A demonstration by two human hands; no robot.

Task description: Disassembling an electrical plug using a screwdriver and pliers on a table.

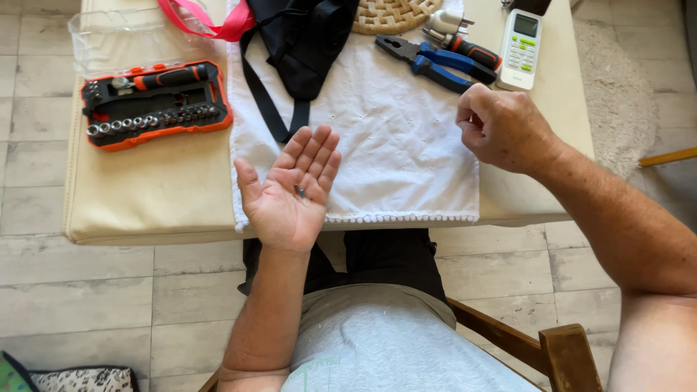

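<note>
White cloth (392,138), orange-and-black socket set (154,104), blue-handled pliers (430,62), black bag (305,43), pink strap (210,22), white remote (520,49)

You have a few small dark screws (300,192) lying loose in your left hand (289,190). They are tiny, metallic and dark grey, bunched together in the hollow of the palm near the base of the fingers. That hand is turned palm up, flat, fingers together, over the near edge of the white cloth (396,138) on the tabletop (160,196). How many screws there are is too small to tell.
</note>
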